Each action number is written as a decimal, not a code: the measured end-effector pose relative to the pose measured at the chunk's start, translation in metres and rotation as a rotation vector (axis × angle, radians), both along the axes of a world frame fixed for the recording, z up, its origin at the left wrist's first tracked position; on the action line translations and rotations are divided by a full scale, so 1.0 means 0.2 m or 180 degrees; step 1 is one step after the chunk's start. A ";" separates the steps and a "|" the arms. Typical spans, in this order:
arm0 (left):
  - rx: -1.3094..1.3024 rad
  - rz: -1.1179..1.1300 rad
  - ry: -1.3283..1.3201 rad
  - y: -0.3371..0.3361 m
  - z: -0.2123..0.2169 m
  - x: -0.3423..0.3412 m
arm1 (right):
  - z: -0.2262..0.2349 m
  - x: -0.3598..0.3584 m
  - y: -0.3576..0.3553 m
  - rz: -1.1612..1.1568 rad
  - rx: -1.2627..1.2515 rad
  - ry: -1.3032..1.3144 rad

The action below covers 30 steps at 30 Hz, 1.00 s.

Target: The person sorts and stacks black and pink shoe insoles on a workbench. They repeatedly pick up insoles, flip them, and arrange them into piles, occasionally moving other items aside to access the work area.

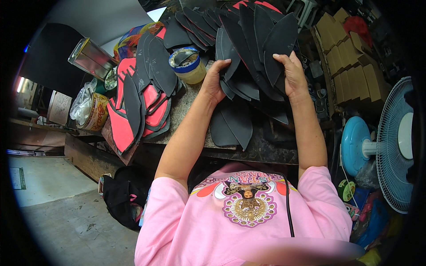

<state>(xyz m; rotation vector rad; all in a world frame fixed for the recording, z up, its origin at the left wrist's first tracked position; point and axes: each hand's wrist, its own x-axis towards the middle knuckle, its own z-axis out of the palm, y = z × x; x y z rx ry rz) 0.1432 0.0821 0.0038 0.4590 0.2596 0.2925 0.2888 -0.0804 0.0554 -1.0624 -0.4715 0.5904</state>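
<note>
A fanned bundle of black, leaf-shaped sheet pieces (250,44) is held up over the worktable between my two hands. My left hand (214,82) grips the bundle's left edge, thumb on the near face and fingers hidden behind. On the right edge, my right hand (293,76) grips the pieces the same way. Two overlapping black pieces (230,124) lie below the bundle at the table's near edge. To the left, a pile of similar pieces (151,62) shows black and red faces. More black pieces (195,24) lie in a row behind.
A blue-rimmed jar (191,73) with a dark tool across its mouth stands left of my left hand. Farther left are a metal tin (91,55) and a yellow tub (95,111). Brown cardboard boxes (350,57) and a fan (397,144) are at the right.
</note>
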 end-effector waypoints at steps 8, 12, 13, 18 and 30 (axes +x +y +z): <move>0.0829 0.0512 0.0281 -0.02 0.02 0.01 | 0.00 0.01 0.00 -0.0332 0.0068 -0.0063; 0.0799 0.0611 0.0365 -0.02 0.01 0.02 | -0.02 0.02 0.00 -0.0349 0.0099 -0.0078; 0.0798 0.0623 0.0375 -0.02 0.01 0.02 | -0.02 0.03 0.01 -0.0341 0.0080 -0.0139; 0.0780 0.0719 0.0380 -0.03 0.03 0.02 | -0.04 0.05 0.01 -0.0487 -0.0139 -0.0521; 0.1146 0.0534 0.0497 -0.05 0.05 0.00 | -0.05 0.03 0.02 -0.0352 -0.0222 -0.0436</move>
